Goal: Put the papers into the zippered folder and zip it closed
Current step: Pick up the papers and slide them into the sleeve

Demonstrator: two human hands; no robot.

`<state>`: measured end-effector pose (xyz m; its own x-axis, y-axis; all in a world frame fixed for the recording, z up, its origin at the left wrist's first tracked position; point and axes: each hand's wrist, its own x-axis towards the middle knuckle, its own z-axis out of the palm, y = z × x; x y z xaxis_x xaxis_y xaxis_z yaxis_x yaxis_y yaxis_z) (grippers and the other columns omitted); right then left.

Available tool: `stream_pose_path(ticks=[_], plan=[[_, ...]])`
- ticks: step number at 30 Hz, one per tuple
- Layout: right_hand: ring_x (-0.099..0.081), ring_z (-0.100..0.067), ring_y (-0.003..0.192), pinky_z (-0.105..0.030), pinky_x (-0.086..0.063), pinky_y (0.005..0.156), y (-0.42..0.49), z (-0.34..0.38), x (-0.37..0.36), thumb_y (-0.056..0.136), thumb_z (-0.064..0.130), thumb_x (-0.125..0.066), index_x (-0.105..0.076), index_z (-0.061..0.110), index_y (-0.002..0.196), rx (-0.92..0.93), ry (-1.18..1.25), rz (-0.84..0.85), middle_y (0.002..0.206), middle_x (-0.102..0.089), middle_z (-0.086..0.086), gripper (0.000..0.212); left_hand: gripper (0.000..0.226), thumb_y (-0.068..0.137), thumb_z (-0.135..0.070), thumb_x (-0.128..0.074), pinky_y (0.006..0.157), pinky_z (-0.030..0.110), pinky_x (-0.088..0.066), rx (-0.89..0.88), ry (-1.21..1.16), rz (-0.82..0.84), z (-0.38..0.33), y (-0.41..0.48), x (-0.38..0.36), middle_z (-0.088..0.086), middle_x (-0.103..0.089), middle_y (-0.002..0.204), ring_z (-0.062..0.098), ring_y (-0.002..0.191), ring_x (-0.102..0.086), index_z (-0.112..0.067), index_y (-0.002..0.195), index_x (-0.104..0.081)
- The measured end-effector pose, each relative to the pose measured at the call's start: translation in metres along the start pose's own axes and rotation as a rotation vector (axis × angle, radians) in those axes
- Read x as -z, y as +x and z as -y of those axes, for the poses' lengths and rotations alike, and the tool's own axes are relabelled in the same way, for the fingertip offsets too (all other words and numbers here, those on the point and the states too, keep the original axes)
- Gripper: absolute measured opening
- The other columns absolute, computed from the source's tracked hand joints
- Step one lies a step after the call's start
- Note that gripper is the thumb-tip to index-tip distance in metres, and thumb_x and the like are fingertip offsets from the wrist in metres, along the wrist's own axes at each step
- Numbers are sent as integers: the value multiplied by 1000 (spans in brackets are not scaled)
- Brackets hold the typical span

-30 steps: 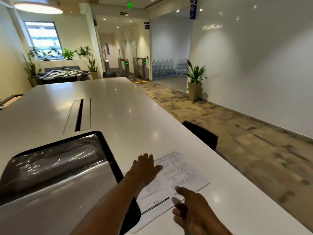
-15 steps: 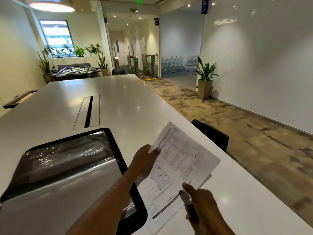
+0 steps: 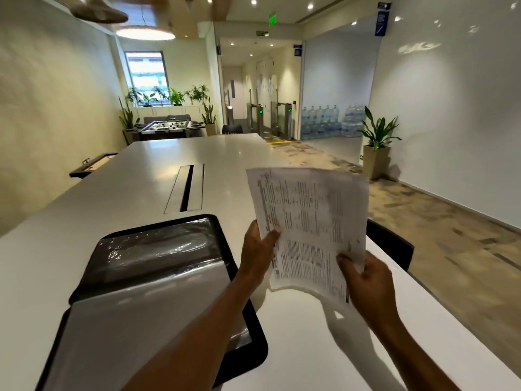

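**Both hands grip papers above tabletop**

Left hand (image 3: 258, 249) pinches the printed papers (image 3: 310, 227) at their left edge, right hand (image 3: 366, 280) clamps the lower right corner. Sheets raised off the white tabletop (image 3: 141, 179). Zippered folder (image 3: 158, 277) lies open, just left.

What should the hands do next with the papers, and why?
Probably swing the papers left and down over the open folder. The left hand and right hand both hold them up above the table, to the folder's right. It lies open, with clear sleeves showing, ready to take them.
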<state>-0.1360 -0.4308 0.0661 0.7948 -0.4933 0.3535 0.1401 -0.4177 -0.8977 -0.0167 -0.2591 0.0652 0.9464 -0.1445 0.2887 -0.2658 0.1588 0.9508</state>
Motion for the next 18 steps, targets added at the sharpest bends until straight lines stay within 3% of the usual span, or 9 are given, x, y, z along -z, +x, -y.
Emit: stream_pose_path(ticks=[2, 3, 5, 8, 10, 12, 14, 16, 18], plan=[[-68, -2, 79, -30, -54, 64, -10, -16, -5, 85, 25, -66, -65, 39, 76, -56, 23, 26, 76, -70, 20, 16, 20, 93, -8, -58, 67, 22, -57, 28, 34, -79, 15, -16, 0, 2, -68, 104, 17, 91, -70, -22, 108, -56], [-70, -14, 81, -33, -53, 64, -12, -26, -6, 86, 20, -67, -66, 32, 74, -100, 31, 38, 74, -71, 11, 17, 23, 93, -7, -59, 64, 17, -55, 38, 39, -131, 19, -22, -2, -1, -68, 103, 15, 91, -68, -26, 106, -56], [-69, -29, 80, -39, -54, 61, -12, -36, -5, 87, 20, -68, -65, 26, 71, -143, 22, 45, 68, -69, 3, 17, 25, 93, -10, -60, 63, 17, -55, 39, 59, -190, 21, -25, -4, -5, -66, 103, 11, 93, -66, -31, 104, -54], [-70, -20, 76, -40, -57, 62, -2, -40, -4, 87, 23, -67, -67, 34, 79, -111, 1, 21, 75, -69, 12, 13, 17, 94, -14, -58, 65, 19, -56, -9, 152, -147, 17, -20, -7, -4, -67, 105, 9, 90, -68, -28, 104, -52], [-68, -16, 77, -32, -55, 65, 5, -44, -4, 88, 21, -65, -71, 22, 98, -108, -34, 43, 86, -70, 10, 12, 15, 95, -16, -57, 64, 17, -55, -23, 247, -96, 13, -19, -10, -2, -67, 104, 9, 88, -68, -20, 109, -52], [-66, -15, 72, -31, -53, 64, 9, -46, -7, 88, 19, -63, -70, 12, 100, -132, -64, 27, 84, -69, 4, 16, 27, 94, -19, -58, 73, 22, -54, -27, 390, -56, 9, -18, -12, 2, -65, 112, 17, 98, -65, -14, 119, -50], [-65, -19, 65, -31, -50, 59, 11, -48, -8, 87, 17, -62, -68, 9, 86, -168, -53, -20, 72, -69, 0, 10, 46, 92, -20, -61, 88, 29, -48, -18, 537, -68, 7, -21, -9, 5, -55, 124, 19, 113, -54, -12, 134, -44], [-63, -26, 56, -32, -46, 55, 12, -51, -10, 85, 17, -61, -64, 7, 74, -234, 1, -70, 60, -65, -6, 15, 57, 90, -23, -63, 100, 36, -41, -13, 697, -175, 7, -30, 3, 9, -48, 134, 24, 122, -45, -11, 140, -40], [-57, -27, 49, -32, -44, 54, 10, -52, -11, 84, 16, -62, -63, 5, 76, -305, 80, -105, 57, -64, -10, 14, 60, 88, -31, -63, 102, 42, -40, 3, 906, -283, 11, -46, 24, 10, -46, 137, 28, 125, -43, -15, 140, -40]])
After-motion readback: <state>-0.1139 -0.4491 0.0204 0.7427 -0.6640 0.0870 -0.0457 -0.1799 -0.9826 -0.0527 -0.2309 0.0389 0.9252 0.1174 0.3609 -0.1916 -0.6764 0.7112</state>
